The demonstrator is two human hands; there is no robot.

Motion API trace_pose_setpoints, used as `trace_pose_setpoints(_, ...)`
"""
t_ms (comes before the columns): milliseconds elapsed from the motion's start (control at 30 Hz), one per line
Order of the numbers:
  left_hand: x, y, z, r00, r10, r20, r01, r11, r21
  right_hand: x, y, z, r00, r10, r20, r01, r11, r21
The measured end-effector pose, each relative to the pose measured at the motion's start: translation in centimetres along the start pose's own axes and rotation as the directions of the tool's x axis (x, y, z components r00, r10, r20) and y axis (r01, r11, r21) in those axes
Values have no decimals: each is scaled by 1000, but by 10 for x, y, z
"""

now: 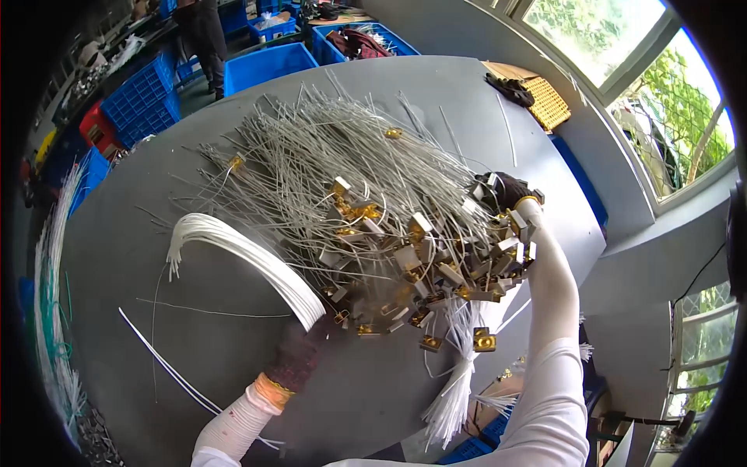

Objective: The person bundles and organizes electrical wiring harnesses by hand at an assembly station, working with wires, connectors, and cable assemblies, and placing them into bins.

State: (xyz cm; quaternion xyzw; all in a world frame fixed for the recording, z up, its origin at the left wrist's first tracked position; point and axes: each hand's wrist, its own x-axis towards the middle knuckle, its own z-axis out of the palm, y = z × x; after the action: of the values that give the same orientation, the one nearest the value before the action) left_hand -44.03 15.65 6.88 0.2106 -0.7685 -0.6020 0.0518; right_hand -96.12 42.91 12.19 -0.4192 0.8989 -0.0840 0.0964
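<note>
As the left hand [299, 356] grips the white bundle [253, 253], tangled grey wires [311, 148] could snag if pulled; right hand [510, 189]: can't tell its grip.

Counter [101, 257], grey, curved-edged — bearing one large heap of grey wires [334, 156], boxy metal-and-amber ends [420, 224]; one arched white bundle [261, 255]; thin white-and-blue strands [168, 366] — lower left.

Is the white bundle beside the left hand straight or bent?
Bent: the white bundle runs in an arc from beside the left hand, its far end hooking downward.
</note>
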Motion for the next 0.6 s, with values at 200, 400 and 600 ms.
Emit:
trace_pose_setpoints(200,-10,18,-5,982,-184,-30,182,982,-55,26,-2,22,994,-106,4,106,991,-80)
trace_pose_setpoints(400,-15,42,7,992,-2,-125,34,966,258,54,2,50,989,-49,138,54,998,-36)
trace_pose_setpoints(600,-20,35,-3,919,-276,-282,319,941,118,71,-30,30,992,36,119,-30,998,-49)
